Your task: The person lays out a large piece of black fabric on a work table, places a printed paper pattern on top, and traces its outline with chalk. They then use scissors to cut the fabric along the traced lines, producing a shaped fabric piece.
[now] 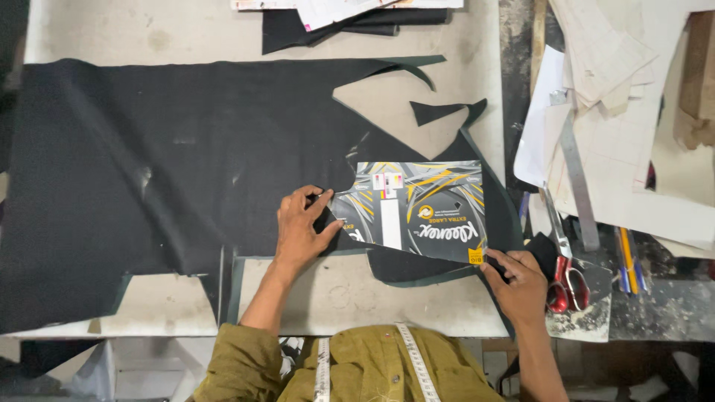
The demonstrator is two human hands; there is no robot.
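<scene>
black fabric [149, 171], grey-yellow streaked cardboard [424, 208], red-handled scissors [564, 268]

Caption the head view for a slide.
Both hands, left and right, press a printed grey cardboard pattern onto black fabric.

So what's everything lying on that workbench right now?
black cloth: one large sheet, black, spread over the table's left and middle
cloth scrap: one, black, on the bare table in the cut-out gap
printed card pattern: one, grey with yellow streaks, flat on the cloth
scissors: one pair, red handles, right of the card
metal ruler: one, grey, among the papers
paper patterns: a stack, cream, right side
measuring tape: one, white, around the person's neck
left hand: pressing the card's left edge
right hand: at the card's lower right corner
</scene>
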